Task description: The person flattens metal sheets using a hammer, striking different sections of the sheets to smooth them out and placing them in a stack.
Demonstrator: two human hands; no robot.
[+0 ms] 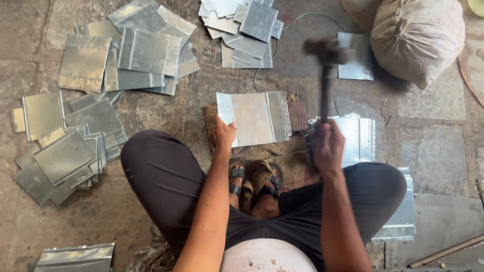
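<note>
Metal sheets [146, 53] around held sheet [254, 117]

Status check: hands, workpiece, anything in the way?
Left hand pins sheet at its near corner. Right hand grips hammer, raised, blurred. Nothing lying on the sheet.
</note>
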